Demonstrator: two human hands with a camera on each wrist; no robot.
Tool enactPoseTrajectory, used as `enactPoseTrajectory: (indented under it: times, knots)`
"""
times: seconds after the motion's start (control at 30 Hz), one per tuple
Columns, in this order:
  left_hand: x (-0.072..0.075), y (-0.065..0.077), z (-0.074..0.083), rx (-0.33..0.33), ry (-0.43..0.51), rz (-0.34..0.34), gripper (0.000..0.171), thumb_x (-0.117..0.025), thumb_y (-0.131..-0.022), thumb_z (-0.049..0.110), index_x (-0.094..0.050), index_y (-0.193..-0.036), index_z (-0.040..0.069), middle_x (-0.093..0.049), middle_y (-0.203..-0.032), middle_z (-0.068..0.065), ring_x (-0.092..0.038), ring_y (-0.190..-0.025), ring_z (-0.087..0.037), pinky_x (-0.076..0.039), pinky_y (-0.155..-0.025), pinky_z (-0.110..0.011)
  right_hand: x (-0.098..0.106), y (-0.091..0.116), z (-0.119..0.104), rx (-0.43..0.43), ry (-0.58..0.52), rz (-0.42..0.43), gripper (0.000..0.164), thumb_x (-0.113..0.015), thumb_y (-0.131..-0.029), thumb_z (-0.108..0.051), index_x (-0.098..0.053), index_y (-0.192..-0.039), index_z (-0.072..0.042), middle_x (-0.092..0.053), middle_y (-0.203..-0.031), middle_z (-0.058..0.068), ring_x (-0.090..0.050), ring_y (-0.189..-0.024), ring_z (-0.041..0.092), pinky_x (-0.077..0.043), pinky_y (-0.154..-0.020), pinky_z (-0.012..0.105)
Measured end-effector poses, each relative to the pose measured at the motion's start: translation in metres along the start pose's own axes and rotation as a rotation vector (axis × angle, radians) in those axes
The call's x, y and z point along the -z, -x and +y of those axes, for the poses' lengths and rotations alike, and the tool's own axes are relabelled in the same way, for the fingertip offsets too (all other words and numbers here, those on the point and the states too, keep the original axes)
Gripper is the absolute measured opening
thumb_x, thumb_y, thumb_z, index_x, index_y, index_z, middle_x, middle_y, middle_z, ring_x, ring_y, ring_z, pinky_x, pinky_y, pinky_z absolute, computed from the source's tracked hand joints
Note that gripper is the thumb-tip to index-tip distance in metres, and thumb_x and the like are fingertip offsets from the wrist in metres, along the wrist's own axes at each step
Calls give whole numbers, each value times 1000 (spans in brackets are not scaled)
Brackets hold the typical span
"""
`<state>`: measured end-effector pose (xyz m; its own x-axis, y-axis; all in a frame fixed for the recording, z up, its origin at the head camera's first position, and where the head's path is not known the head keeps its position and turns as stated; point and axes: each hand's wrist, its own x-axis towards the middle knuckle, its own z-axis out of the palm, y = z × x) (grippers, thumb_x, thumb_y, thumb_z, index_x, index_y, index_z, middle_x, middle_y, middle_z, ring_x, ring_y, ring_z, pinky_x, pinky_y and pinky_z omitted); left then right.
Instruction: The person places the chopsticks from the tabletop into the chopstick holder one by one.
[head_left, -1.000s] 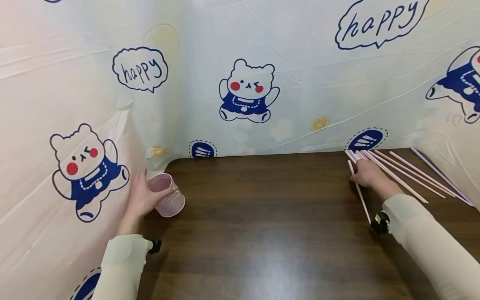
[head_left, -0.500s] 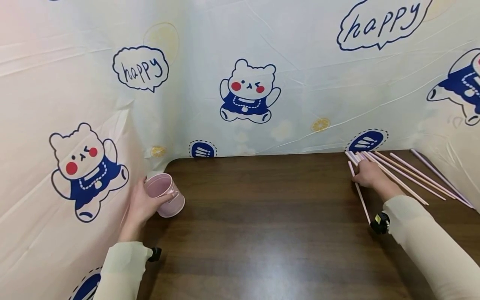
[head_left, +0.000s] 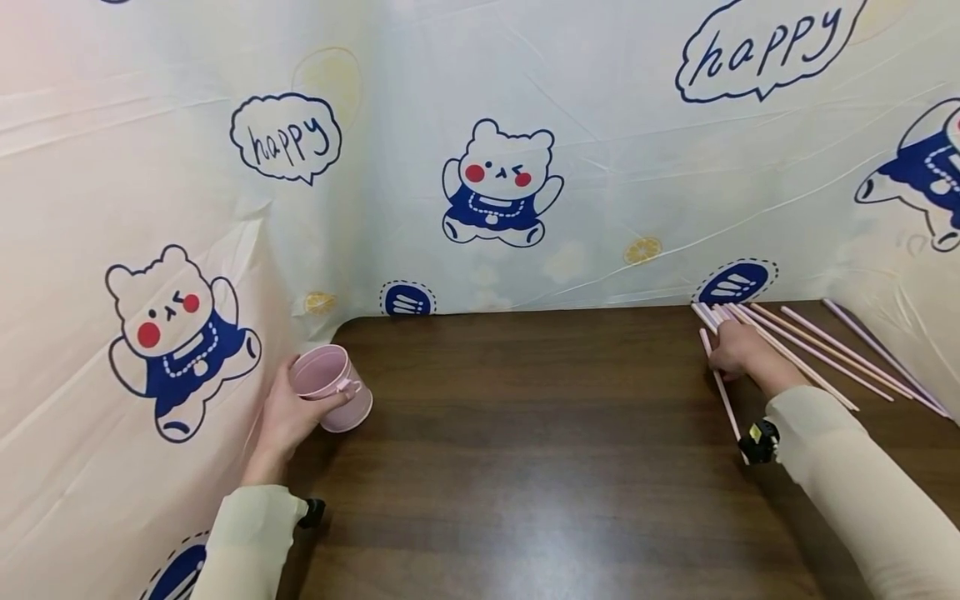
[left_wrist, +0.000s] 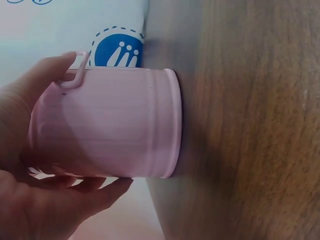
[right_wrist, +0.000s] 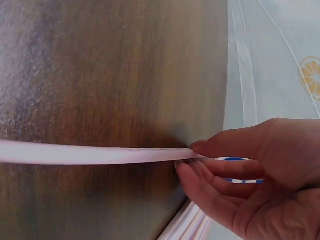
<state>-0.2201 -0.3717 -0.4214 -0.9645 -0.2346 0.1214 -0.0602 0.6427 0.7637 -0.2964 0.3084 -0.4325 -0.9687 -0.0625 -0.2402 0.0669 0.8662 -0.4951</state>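
At the table's left side stands a small pink bucket, slightly tapered with a rim at its base. My left hand grips it around the upper part. In the left wrist view the thumb lies by the bucket's handle loop and the fingers curl under the other side. Far to the right, my right hand pinches a pale pink straw between thumb and fingertips near its far end. The straw lies along the table towards my wrist, which hides its near end in the head view.
Several more straws in pink, orange and purple fan out beside my right hand, with a purple straw by the right wall. Printed cloth hangs behind and on both sides of the brown table.
The pinched straw and my right fingers have shifted slightly towards me, away from the other straws. The left hand and bucket have barely moved.
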Motion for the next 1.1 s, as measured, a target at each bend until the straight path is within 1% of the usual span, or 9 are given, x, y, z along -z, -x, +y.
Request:
enactPoseTrajectory:
  times: [0.17,0.33,0.43,0.5,0.67,0.77,0.9,1.0,1.1]
  knots:
    - [-2,-1,-3,15,5,35,118,-95,-73,33,-20,-159,4,-43,-147,-28,-45,-131,-43,-39,-110,-58,0,2,-2,-33,-57,-20,9,-61,-75,6,-52,-75,5,-57,-75,19,-67,-53,17,-59,-54,31]
    - [-6,0,-7,21,73,53,107,-94,-74,27,-27,-153,1,-47,-145,-24,-48,-129,-38,-40,-108,-52,0,3,-3,-57,-91,-30,11,-60,-74,5,-50,-76,5,-56,-75,21,-68,-51,18,-59,-54,31]
    - [-8,-2,-9,11,116,48,104,-93,-75,24,-28,-153,1,-47,-145,-22,-48,-129,-36,-40,-107,-48,1,5,-2,-57,-114,-40,11,-60,-73,5,-49,-75,5,-57,-74,20,-68,-52,19,-59,-54,31]
    - [-10,-3,-10,2,143,39,102,-93,-76,22,-28,-153,2,-46,-146,-21,-48,-129,-35,-40,-106,-43,1,6,-1,-52,-132,-41,10,-59,-72,6,-49,-73,4,-59,-72,19,-69,-52,20,-59,-54,31]
    - [-12,-7,-13,7,193,12,102,-91,-78,21,-24,-155,5,-43,-149,-19,-45,-132,-32,-38,-107,-41,3,7,3,-20,-153,-26,9,-58,-73,7,-52,-68,2,-58,-68,14,-68,-50,18,-59,-54,32]
    - [-14,-10,-14,21,221,4,104,-90,-79,21,-22,-156,8,-41,-151,-17,-43,-135,-32,-36,-110,-45,2,7,6,-7,-198,-30,8,-60,-75,7,-57,-68,4,-60,-65,8,-68,-51,16,-59,-55,31]
    - [-16,-14,-17,7,254,-14,106,-90,-80,19,-19,-158,8,-38,-153,-18,-41,-137,-33,-35,-111,-45,-1,8,6,-7,-295,-49,6,-62,-82,6,-64,-77,10,-63,-69,6,-70,-59,17,-61,-60,32]
    - [-17,-16,-17,-12,256,-22,106,-90,-80,18,-18,-157,8,-37,-153,-18,-41,-136,-33,-35,-110,-43,-1,11,3,6,-358,-51,8,-62,-86,6,-62,-84,14,-62,-74,8,-69,-64,18,-61,-64,34]
    - [-20,-16,-16,-28,248,-19,104,-90,-79,17,-20,-155,7,-40,-150,-17,-43,-134,-31,-37,-107,-37,0,13,0,26,-409,-48,8,-62,-88,7,-59,-86,15,-61,-74,8,-68,-66,17,-62,-65,34]
